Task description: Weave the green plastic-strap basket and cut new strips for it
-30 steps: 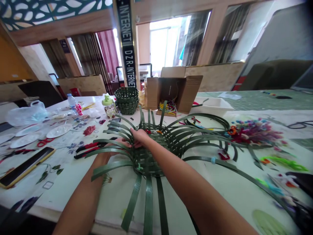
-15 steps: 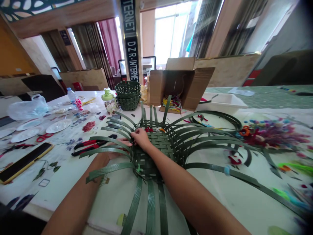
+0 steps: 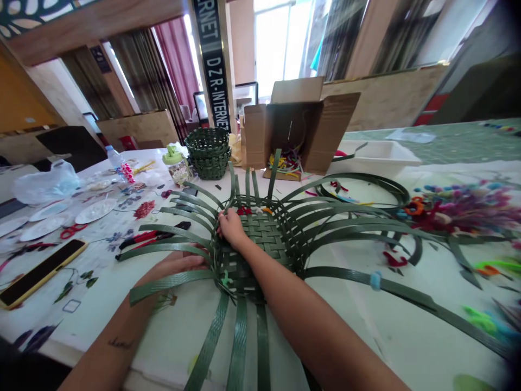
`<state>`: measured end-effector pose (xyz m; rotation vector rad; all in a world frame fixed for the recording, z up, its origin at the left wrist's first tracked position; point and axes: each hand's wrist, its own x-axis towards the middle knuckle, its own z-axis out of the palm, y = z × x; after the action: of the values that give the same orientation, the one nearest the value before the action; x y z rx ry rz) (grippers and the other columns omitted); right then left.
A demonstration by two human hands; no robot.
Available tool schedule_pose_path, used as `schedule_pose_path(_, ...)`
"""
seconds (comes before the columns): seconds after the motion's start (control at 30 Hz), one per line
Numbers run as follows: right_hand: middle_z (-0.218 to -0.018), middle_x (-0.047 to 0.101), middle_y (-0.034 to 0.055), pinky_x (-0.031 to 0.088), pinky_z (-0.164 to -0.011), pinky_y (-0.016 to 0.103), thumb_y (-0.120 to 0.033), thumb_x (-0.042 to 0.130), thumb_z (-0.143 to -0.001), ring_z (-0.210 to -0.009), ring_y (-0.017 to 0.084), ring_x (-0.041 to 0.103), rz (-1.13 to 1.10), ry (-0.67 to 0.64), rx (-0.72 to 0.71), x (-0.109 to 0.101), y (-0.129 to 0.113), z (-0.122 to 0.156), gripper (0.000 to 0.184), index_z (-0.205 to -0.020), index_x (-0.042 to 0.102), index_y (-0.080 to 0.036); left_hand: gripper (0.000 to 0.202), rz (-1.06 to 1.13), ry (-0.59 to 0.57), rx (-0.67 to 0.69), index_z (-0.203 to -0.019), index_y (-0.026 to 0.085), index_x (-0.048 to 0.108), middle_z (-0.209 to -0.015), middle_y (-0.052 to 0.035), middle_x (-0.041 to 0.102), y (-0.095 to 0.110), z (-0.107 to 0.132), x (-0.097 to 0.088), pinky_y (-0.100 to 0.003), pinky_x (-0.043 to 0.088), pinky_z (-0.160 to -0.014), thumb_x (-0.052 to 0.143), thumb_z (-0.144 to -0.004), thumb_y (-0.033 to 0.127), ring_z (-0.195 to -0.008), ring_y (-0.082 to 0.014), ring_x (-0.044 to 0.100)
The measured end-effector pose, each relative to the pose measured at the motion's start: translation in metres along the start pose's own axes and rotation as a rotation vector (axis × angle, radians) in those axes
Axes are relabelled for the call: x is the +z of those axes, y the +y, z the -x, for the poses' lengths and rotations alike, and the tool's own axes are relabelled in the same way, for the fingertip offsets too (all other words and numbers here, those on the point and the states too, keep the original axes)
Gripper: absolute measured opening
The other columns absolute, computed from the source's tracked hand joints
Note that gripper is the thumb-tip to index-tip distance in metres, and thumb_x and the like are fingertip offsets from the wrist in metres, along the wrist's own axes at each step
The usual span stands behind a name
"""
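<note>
Though bare, right hand [image 3: 231, 229] on basket [image 3: 266, 234].

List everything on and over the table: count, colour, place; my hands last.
Unfinished basket: 1, dark green, centre
Stacked baskets: apparently 2, dark green, back
Cardboard box: 1, brown, back centre
Tray: 1, white, right of box
Strip coil: 1, dark green, right
Fuzzy bundle: 1, multicoloured, right
Jar: 1, clear, green lid, left
Bottle: 1, clear, back left
Bag: 1, translucent, far left
Plates: several, white, left
Scissors: 1, red handles, left
Phone-like slab: 1, black and yellow, left
Pliers-like tool: 1, red and black, left
Small bits: several, mixed colours, scattered
Left hand: 1, bare, outside basket's left wall
Right hand: 1, bare, gripping basket's left rim
</note>
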<state>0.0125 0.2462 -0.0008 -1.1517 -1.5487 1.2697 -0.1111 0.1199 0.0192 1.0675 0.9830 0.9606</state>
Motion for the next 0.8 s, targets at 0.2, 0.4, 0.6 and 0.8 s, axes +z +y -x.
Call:
schedule_pose_path(0.2, -0.051, 0.045, -0.0082, 0.037, -0.035, 0.017, -0.014, 0.037, -0.091, -0.036, 0.008, 0.046, -0.239, -0.023, 0.087, 0.0, 0.0, -0.001, 0.015, -0.078, 0.036, -0.022, 0.029, -0.04, -0.087, 0.062, -0.094, 0.012, 0.063, -0.091, -0.0093, 0.066, 0.006, 0.005, 0.015, -0.033, 0.046, -0.078, 0.07, -0.073, 0.03, -0.084, -0.0229, 0.061)
schedule_pose_path(0.4, -0.05, 0.047, -0.0093, 0.036, -0.033, 0.015, -0.01, 0.036, -0.091, -0.034, 0.007, 0.046, -0.377, 0.005, 0.133, 0.001, 0.0, -0.004, 0.016, -0.079, 0.036, -0.02, 0.034, 0.045, 0.159, 0.041, -0.089, 0.015, 0.061, -0.085, -0.0056, 0.065, 0.001, 0.009, 0.032, -0.032, 0.045, -0.077, 0.076, -0.063, 0.032, -0.08, -0.021, 0.061)
schedule_pose_path(0.6, -0.045, 0.047, -0.0102, 0.034, -0.032, 0.014, -0.01, 0.039, -0.09, -0.03, 0.006, 0.044, -0.434, 0.007, 0.152, 0.0, 0.003, -0.007, 0.017, -0.077, 0.037, -0.02, 0.034, -0.162, 0.503, 0.216, -0.092, 0.016, 0.063, -0.085, -0.0033, 0.064, -0.015, 0.017, 0.043, -0.028, 0.044, -0.075, 0.076, -0.063, 0.029, -0.08, -0.0171, 0.058)
schedule_pose_path(0.8, -0.041, 0.047, -0.0099, 0.036, -0.033, 0.015, -0.011, 0.041, -0.091, -0.029, 0.007, 0.044, -0.466, -0.009, 0.181, -0.001, 0.004, -0.009, 0.018, -0.076, 0.038, -0.02, 0.034, -0.176, 0.577, 0.275, -0.092, 0.017, 0.066, -0.081, -0.0027, 0.064, -0.019, 0.014, 0.043, -0.027, 0.044, -0.071, 0.076, -0.061, 0.029, -0.076, -0.0167, 0.058)
